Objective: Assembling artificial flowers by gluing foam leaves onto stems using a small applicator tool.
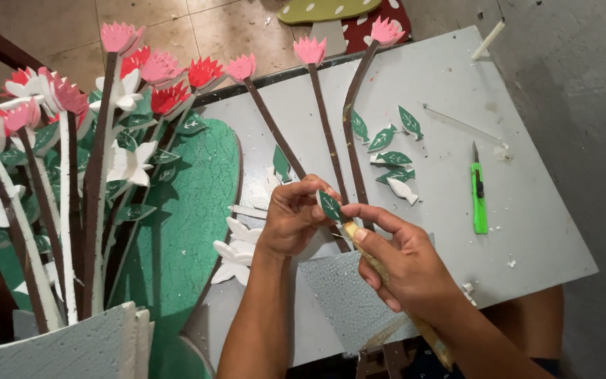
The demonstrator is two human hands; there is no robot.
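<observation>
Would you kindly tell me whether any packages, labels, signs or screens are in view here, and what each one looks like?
None are in view: no package, label, sign or screen shows.
The grey table carries only foam craft pieces: pink flowers on brown stems, loose green leaves and a green utility knife.

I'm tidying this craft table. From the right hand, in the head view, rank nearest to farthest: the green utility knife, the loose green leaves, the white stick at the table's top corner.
From the right hand:
1. Loose green leaves, just above the hands, mid-table.
2. Green utility knife, off to the right.
3. White stick, at the far top-right corner.
</observation>
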